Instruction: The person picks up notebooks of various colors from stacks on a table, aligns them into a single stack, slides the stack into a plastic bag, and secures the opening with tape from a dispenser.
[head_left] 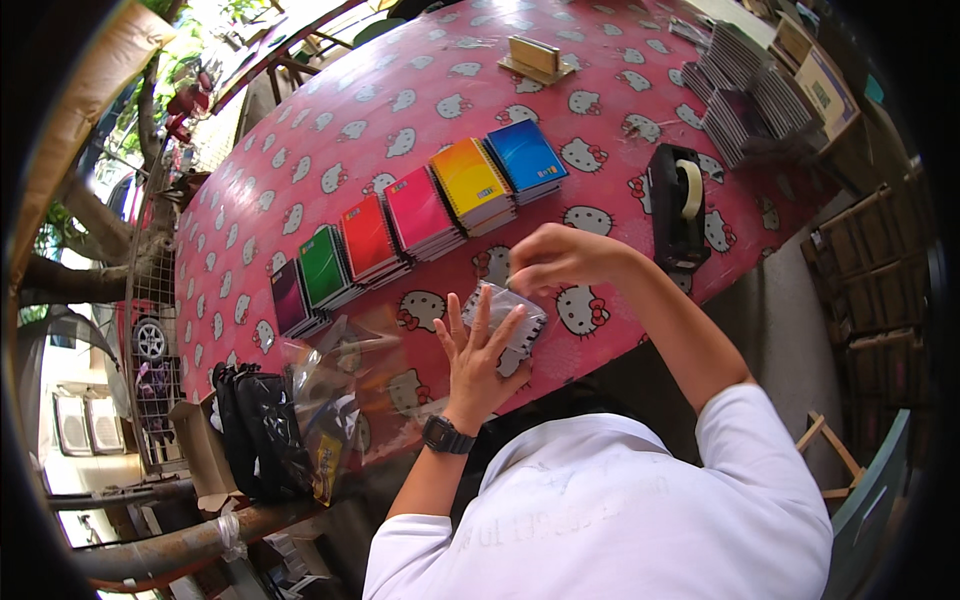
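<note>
A small spiral notebook (534, 322) lies on the table's near side, its cover looking pale or wrapped in clear plastic. My left hand (476, 362), with a black watch on the wrist, rests on it with fingers spread. At the notebook's far edge, my right hand (562, 262) is closed in a pinch; what sits between its fingertips is too small to make out. Beyond both hands runs a slanting row of notebook stacks: purple (291, 300), green (324, 264), red (372, 236), pink (422, 208), yellow (469, 182) and blue (526, 157).
A black tape dispenser (676, 215) stands right of my right forearm. Clear plastic bags (345, 370) and a black bag (262, 430) are at the near left. Far off are a small wooden stand (536, 60) and more stacked notebooks (750, 100). A pink patterned cloth (330, 140) covers the table.
</note>
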